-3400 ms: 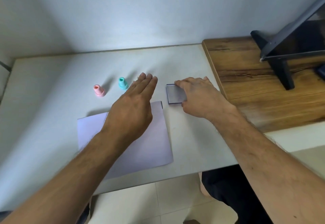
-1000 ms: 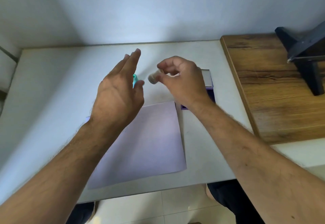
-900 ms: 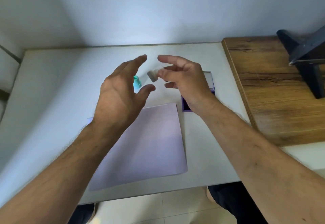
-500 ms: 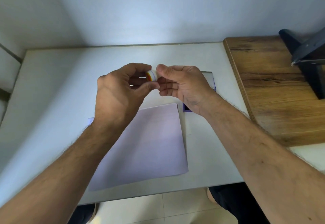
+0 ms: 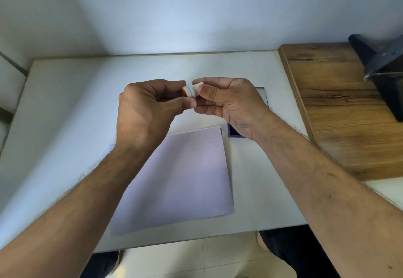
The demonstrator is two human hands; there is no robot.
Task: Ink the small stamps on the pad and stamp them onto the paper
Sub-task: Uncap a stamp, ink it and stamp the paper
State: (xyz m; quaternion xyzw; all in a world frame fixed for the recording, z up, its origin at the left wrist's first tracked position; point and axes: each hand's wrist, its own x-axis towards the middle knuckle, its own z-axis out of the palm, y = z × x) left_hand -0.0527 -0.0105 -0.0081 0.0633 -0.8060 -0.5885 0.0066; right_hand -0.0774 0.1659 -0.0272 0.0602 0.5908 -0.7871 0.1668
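From the head view, both hands are raised over the white desk (image 5: 65, 107). The left hand (image 5: 144, 112) pinches a small round stamp (image 5: 188, 91) with a colourful face; the right hand (image 5: 229, 101) grips its other end. The paper (image 5: 185, 177) lies below, and the ink pad (image 5: 233, 132) peeks out beside it, under the right wrist.

Ink pad (image 5: 231, 132) mostly hidden under right hand (image 5: 229, 101).
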